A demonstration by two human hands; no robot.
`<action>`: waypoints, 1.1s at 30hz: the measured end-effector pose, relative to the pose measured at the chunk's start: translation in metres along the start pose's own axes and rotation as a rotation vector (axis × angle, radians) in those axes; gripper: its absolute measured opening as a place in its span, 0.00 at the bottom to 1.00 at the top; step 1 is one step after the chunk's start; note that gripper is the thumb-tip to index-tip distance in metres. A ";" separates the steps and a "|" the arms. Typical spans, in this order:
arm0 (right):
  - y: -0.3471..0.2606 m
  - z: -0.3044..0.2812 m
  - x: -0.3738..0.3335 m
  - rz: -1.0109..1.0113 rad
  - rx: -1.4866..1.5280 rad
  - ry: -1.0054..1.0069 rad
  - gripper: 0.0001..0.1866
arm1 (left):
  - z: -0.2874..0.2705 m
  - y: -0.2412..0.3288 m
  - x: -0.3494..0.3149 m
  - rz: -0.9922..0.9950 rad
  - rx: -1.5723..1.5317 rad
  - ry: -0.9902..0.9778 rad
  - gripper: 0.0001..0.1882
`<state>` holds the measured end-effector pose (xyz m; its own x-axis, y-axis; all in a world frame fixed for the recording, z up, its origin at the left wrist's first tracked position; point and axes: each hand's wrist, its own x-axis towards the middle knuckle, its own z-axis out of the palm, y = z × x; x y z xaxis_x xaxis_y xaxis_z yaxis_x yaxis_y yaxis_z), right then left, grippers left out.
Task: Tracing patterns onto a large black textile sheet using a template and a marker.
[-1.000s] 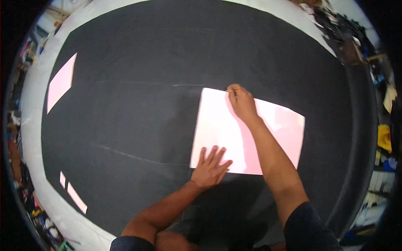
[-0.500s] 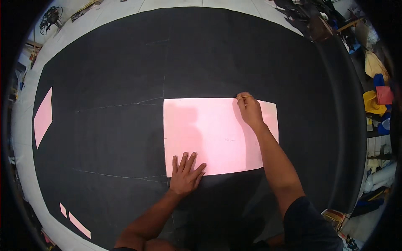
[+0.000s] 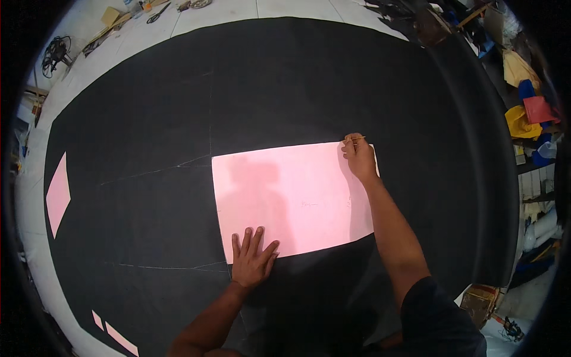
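A large pink pattern sheet [image 3: 291,196] lies flat on black material [image 3: 333,77] spread over the table. My left hand [image 3: 252,262] rests with fingers spread on the sheet's near left corner. At its far edge, close to the far right corner, my right hand [image 3: 358,156] pinches a thin yellowish pen-like stick [image 3: 358,138]. That stick's tip is too small to make out. Thin pale lines [image 3: 178,166] run across the black material to the left of the sheet, and faint writing shows on the pink surface.
A pink diamond-shaped piece [image 3: 58,196] and two narrow pink strips [image 3: 121,338] lie along the left side. The black material forms a thick fold or roll [image 3: 476,160] at the right. Scissors [image 3: 158,13] sit on the pale table beyond the far edge. Coloured scraps [image 3: 523,123] are heaped at the far right.
My right hand has slid rightward along the sheet's far edge, closer to the corner. My left hand stays on the near left corner. The whole view has shifted and turned slightly.
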<state>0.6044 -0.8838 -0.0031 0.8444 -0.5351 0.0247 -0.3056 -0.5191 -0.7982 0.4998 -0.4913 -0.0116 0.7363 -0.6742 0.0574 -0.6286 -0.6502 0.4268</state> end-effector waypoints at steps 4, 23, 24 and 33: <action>0.003 0.002 0.000 0.018 0.069 0.070 0.11 | 0.002 0.000 -0.001 0.006 0.008 0.006 0.20; 0.061 -0.063 0.010 0.199 0.127 0.230 0.12 | 0.003 0.001 0.001 0.017 0.007 0.019 0.19; 0.061 -0.063 0.010 0.214 0.141 0.217 0.12 | 0.003 0.001 0.000 0.013 0.007 0.014 0.18; 0.053 -0.060 0.001 0.123 -0.015 0.251 0.12 | 0.000 0.001 0.000 -0.008 0.030 -0.007 0.17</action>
<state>0.5621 -0.9521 -0.0093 0.6658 -0.7421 0.0776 -0.4072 -0.4485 -0.7956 0.4989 -0.4922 -0.0110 0.7393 -0.6717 0.0475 -0.6304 -0.6656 0.3996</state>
